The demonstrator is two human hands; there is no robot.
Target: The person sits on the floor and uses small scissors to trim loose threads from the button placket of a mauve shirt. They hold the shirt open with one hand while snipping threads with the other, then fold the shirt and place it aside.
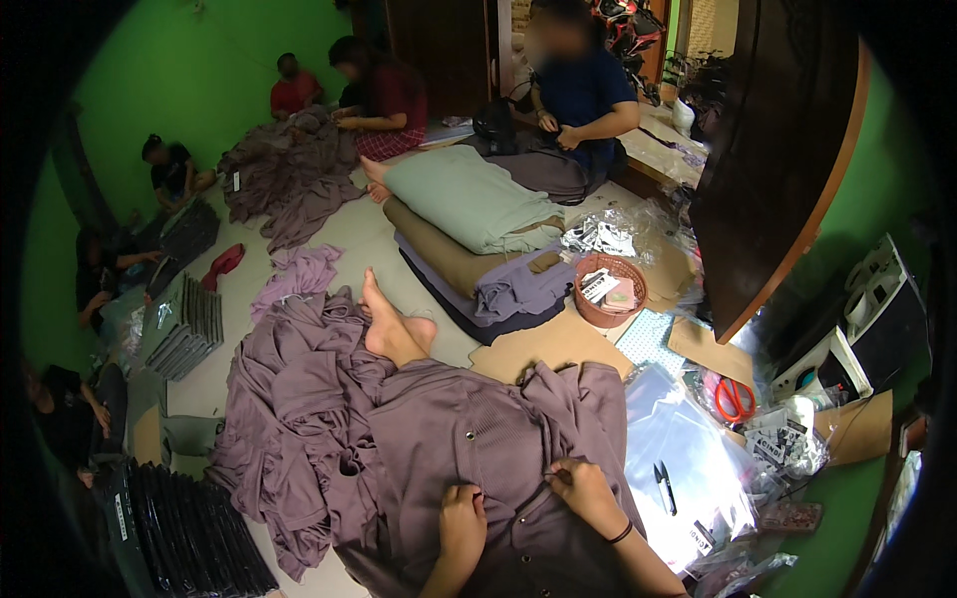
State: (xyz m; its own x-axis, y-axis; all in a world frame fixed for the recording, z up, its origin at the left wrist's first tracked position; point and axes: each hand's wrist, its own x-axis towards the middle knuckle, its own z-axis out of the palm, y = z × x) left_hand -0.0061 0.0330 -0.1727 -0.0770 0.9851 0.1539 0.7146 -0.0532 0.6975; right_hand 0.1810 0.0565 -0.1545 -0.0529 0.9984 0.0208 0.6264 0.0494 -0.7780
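A mauve-brown garment of matte woven-looking cloth (439,409) lies spread over the person's outstretched legs, its near part gathered under both hands at the lower edge of the view. Small round shiny fasteners (471,436) sit along its front. The right grip (586,491) is closed to a fingertip pinch, thumb against forefinger, on a folded edge of the garment; a thin black band (621,534) circles that wrist. The left grip (464,520) rests on the cloth just beside the front edge, fingers curled and thumb drawn in; whether it pinches fabric or only lies on it, I cannot tell.

The cloth looks soft, limp and fairly light, so it should drape and bunch rather than hold a shape, and the loose span between the hands probably creases easily. It seems neither fragile nor very slippery. The doubled front edge, close to a fastener, is likely the firmest place to take hold, one pinch on each side keeping the span flat; the loose body would give a vaguer hold.

To the left, a rumpled heap of similar mauve cloth (284,399) meets the garment on the pale floor (364,239). To the right, small black thread snips (665,486) lie on clear plastic sheets (688,439), near red-handled scissors (735,399).
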